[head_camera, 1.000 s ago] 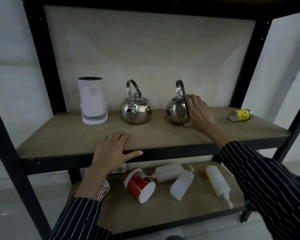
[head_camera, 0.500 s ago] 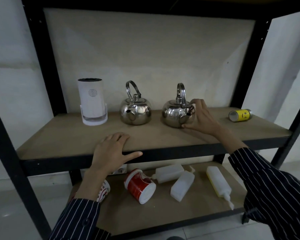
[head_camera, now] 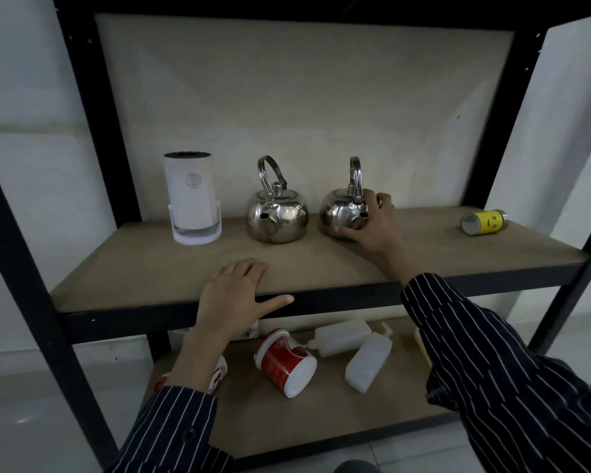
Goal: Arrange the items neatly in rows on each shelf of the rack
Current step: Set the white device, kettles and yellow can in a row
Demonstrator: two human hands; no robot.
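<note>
The right hand (head_camera: 372, 221) is cupping the kettle (head_camera: 336, 213), fingers (head_camera: 379, 201) curled round its body just left of the palm. The polished steel is probably behaving as rigid, light and slippery. The bail handle (head_camera: 355, 174), directly above the hand, is offering the surer hold.

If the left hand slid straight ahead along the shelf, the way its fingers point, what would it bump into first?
Probably the left kettle. The left hand lies flat on the shelf edge, pointing roughly at it, with bare board between.
</note>
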